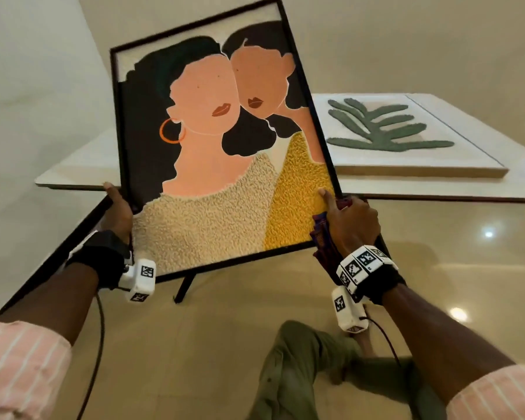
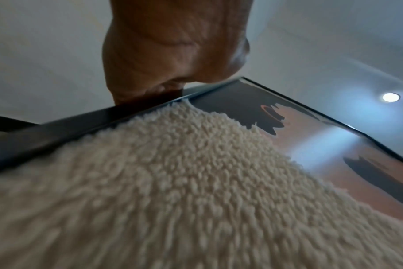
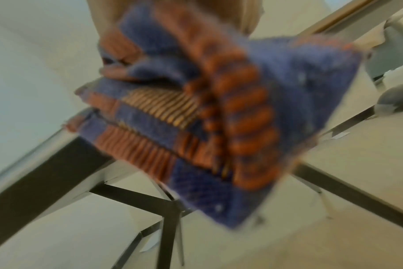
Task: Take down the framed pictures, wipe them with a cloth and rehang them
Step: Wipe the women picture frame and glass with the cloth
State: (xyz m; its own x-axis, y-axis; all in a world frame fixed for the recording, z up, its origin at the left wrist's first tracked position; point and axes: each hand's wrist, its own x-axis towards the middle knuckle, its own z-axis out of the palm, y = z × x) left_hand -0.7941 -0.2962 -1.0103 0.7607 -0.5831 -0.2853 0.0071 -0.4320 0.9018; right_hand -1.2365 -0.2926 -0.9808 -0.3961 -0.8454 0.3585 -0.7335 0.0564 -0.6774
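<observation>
A black-framed picture of two faceless women (image 1: pixel 225 140) is held up in the air, tilted, in front of the table. My left hand (image 1: pixel 119 207) grips its lower left edge, thumb on the frame's front. My right hand (image 1: pixel 346 219) grips the lower right edge with the thumb on the yellow patch, and a folded blue and orange cloth (image 1: pixel 323 237) is bunched in the same hand. The left wrist view shows the thumb (image 2: pixel 173 54) on the black frame (image 2: pixel 81 123). The cloth (image 3: pixel 219 118) fills the blurred right wrist view.
A second picture with a green leaf (image 1: pixel 388 128) in a pale frame lies flat on the light table (image 1: pixel 73 174). The table's black legs (image 1: pixel 184 286) stand on a glossy beige floor. My knee in green trousers (image 1: pixel 297 359) is below.
</observation>
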